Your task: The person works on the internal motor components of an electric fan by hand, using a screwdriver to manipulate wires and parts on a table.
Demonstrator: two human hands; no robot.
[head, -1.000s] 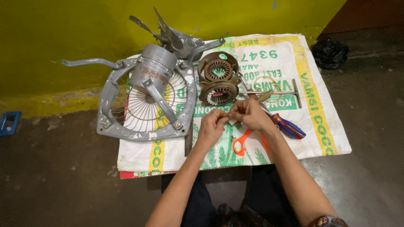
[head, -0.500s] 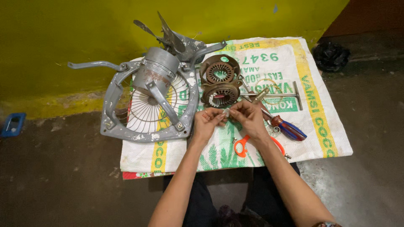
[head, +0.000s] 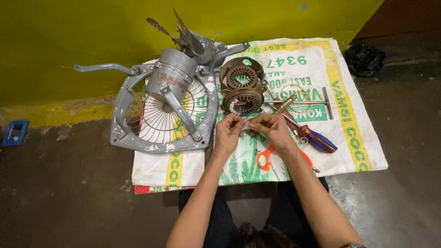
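A small pale piece (head: 245, 124), too small to identify, was pinched between the fingertips of both hands, held just above the white woven sack (head: 349, 115) and just in front of the stacked brown stator rings (head: 241, 88). Left hand (head: 228, 134): grip closed on the piece's left end, thumb and forefinger meeting. Right hand (head: 272, 130): grip closed on the right end, fingers curled. Both forearms reached forward from the bottom of the view over the person's dark-clad lap. Under the right hand lay orange-handled scissors (head: 264, 158), partly hidden by the wrist. Just right of that hand lay a screwdriver with a red and blue handle (head: 318, 140), and beyond it a T-shaped metal tool (head: 321, 102). Left of the stator rings stood a grey fan frame with a wire guard (head: 161, 120), carrying a grey motor housing (head: 172, 76); fan blades (head: 183, 33) rose behind it. The sack lay on a dark concrete floor (head: 69, 193) against a yellow wall (head: 92, 32). A small blue object (head: 14, 132) sat at far left.
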